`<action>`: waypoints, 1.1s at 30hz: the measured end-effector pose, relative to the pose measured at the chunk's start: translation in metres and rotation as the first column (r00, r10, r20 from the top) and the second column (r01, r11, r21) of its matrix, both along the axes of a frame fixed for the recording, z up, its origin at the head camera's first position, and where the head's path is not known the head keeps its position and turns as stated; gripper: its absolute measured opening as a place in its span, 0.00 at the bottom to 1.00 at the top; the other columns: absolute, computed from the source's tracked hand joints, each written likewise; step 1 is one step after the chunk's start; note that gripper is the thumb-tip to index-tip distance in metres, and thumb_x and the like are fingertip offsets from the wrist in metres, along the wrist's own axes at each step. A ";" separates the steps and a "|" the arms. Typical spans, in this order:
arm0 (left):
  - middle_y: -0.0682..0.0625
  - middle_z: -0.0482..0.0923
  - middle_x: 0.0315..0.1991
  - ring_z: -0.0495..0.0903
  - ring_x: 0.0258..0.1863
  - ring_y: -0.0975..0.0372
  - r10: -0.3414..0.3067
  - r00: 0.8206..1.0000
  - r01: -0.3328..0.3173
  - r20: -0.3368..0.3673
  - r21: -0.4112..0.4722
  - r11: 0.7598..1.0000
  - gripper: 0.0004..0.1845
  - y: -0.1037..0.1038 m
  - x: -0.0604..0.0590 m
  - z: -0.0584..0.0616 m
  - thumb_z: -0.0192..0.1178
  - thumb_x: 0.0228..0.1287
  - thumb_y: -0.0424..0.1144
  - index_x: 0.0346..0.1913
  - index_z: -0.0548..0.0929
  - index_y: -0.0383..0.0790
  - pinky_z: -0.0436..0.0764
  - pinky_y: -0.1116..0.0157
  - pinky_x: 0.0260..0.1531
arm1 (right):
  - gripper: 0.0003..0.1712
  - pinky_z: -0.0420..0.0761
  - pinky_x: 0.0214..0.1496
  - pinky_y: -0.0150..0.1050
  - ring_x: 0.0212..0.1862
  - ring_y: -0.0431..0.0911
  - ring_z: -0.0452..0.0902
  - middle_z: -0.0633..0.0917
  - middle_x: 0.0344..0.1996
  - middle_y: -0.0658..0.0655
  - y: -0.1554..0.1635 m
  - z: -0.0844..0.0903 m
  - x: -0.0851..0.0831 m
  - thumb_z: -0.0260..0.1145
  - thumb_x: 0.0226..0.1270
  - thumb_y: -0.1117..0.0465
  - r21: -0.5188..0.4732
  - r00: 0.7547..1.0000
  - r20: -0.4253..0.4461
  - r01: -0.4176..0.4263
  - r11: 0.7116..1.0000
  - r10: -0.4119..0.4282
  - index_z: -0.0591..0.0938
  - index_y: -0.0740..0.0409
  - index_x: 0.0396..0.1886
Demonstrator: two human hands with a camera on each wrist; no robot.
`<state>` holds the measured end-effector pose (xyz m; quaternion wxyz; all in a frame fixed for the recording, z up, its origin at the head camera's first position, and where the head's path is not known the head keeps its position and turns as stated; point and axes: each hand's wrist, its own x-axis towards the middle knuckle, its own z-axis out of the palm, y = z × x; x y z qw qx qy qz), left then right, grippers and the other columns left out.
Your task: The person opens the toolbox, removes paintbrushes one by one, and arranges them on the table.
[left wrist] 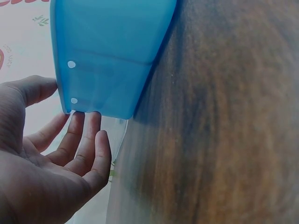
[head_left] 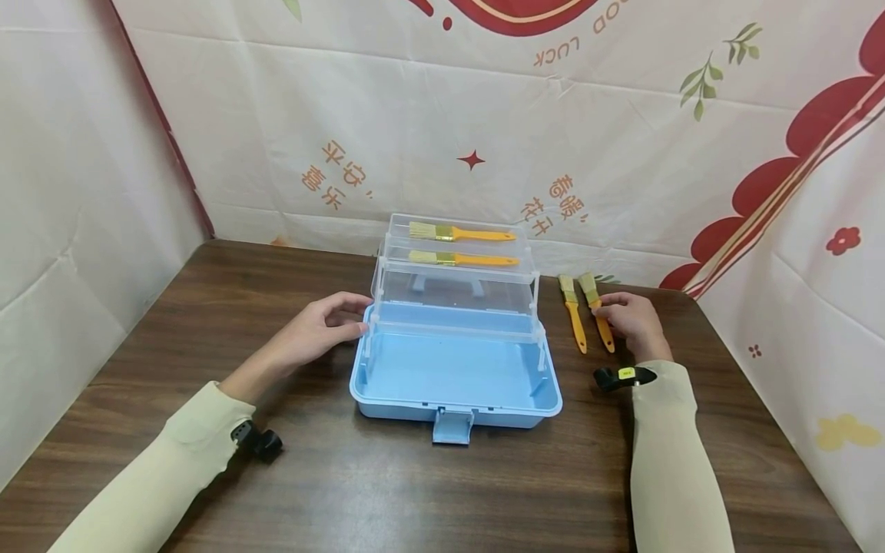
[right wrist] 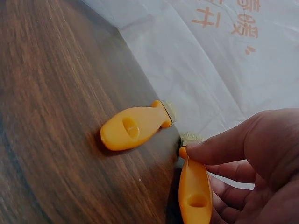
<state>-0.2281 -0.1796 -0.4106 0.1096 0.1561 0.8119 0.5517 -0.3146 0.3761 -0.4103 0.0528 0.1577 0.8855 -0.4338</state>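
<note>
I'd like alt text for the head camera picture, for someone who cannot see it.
A person's left hand touches an open blue toolbox on a wooden table, while the right hand grips one of two orange brushes. Two more brushes lie in the raised clear trays.

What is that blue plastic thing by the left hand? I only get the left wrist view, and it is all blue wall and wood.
Observer: It is a blue toolbox folded open, with two clear trays stepped up behind it. The left hand rests against its left side.
Operator: Anything in it?
Observer: Each clear tray holds one brush with an orange handle: upper brush, lower brush. The blue bottom looks bare.
Operator: And the other hand?
Observer: The right hand is right of the box, its fingers pinching one brush on the table; a second loose brush lies beside it.
</note>
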 end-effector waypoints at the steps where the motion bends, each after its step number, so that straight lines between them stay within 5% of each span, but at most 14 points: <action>1: 0.36 0.78 0.72 0.81 0.68 0.43 0.000 1.000 0.000 -0.001 -0.001 1.000 0.28 0.000 0.000 0.000 0.66 0.83 0.45 0.77 0.76 0.37 0.78 0.40 0.69 | 0.29 0.77 0.50 0.42 0.57 0.58 0.72 0.74 0.70 0.72 0.000 0.000 0.001 0.64 0.83 0.59 0.003 1.000 0.001 0.000 1.000 0.000 0.75 0.69 0.75; 33: 0.37 0.79 0.71 0.82 0.67 0.45 -0.003 1.000 0.003 -0.013 0.007 1.000 0.28 0.000 0.000 -0.002 0.66 0.82 0.44 0.76 0.76 0.37 0.80 0.42 0.67 | 0.28 0.82 0.44 0.36 0.53 0.56 0.75 0.76 0.67 0.71 0.000 0.004 0.003 0.69 0.81 0.56 0.077 0.998 0.014 0.055 0.995 -0.057 0.79 0.69 0.71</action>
